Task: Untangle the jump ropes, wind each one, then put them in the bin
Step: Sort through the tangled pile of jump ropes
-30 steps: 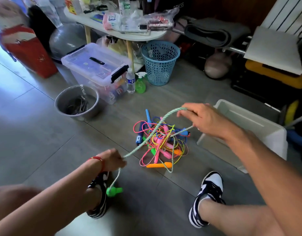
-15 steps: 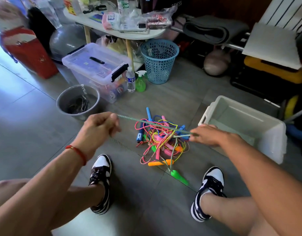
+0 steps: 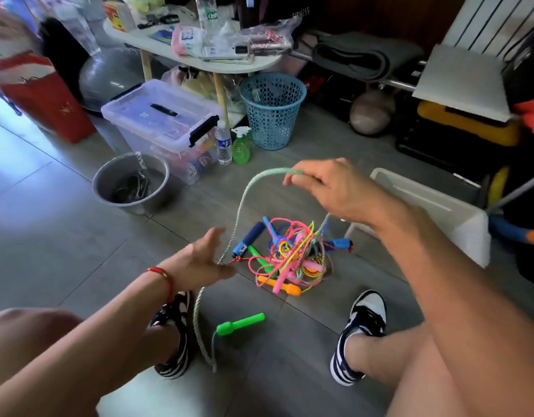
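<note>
Several bright jump ropes, tangled

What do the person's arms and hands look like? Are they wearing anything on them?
Both arms are bare, with no sleeves showing. The left hand has a thin red string bracelet around its wrist. The right hand shows no bracelet, watch or glove. No rings can be made out on the fingers.

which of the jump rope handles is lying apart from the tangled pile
The bright green handle, alone on the floor between the two shoes, on the pale green braided rope. The blue, pink and orange handles all sit in the tangle.
</note>
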Tool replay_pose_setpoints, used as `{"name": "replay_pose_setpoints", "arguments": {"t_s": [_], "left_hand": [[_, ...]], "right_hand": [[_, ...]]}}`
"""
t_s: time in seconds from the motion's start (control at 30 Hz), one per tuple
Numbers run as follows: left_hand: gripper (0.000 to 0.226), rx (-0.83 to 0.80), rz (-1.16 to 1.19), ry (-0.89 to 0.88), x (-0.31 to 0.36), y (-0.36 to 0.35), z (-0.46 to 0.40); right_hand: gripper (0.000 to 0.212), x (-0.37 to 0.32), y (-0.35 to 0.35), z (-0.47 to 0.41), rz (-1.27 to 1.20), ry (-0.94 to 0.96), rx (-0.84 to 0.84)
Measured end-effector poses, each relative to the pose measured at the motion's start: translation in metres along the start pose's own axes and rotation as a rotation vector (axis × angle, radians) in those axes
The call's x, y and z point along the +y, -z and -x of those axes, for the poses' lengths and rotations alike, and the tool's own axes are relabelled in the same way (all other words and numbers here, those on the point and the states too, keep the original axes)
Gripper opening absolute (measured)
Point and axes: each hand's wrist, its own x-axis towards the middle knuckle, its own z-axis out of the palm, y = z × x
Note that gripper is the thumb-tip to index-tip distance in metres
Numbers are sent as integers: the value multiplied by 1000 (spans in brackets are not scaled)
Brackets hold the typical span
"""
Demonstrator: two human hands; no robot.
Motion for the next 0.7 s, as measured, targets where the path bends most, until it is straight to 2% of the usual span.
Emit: {"name": "replay_pose_setpoints", "arguments": {"t_s": [0.03,0.07,0.1,0.13,0.2,0.27,0.33,0.47,0.57,0.63,0.7], "left_hand": [[108,85,84,-138,6,-5,-1],[114,138,159,-268,15,-10,-2],[107,158,209,-358,24,-14,-3],[88,159,243,-417,32,-18,-3],[39,151,149,-457,42,-20,-6],[41,240,47,-512,45,-13,-7],[41,385,118,-517,46,7,-9],[34,660,429,-429,36,48,-13],[32,832,680,-241,21,70,-18],[26,832,561,-115,8,84,-25],[21,685,146,100,-6,93,-37]], "right_hand": [[21,-2,-9,-1,30,18,-72],[23,-3,-18,-3,67,35,-141],[24,-5,-27,-3,96,40,-206],[25,-7,-34,-3,112,40,-255],[26,-4,-42,-4,116,41,-311],[29,11,-44,-5,121,4,-331],[35,39,-50,-1,134,-80,-399],[27,116,-78,24,170,-272,-577],[17,138,-82,25,167,-368,-529],[19,136,-67,13,88,-366,-355],[19,125,-41,1,21,-324,-174]]}}
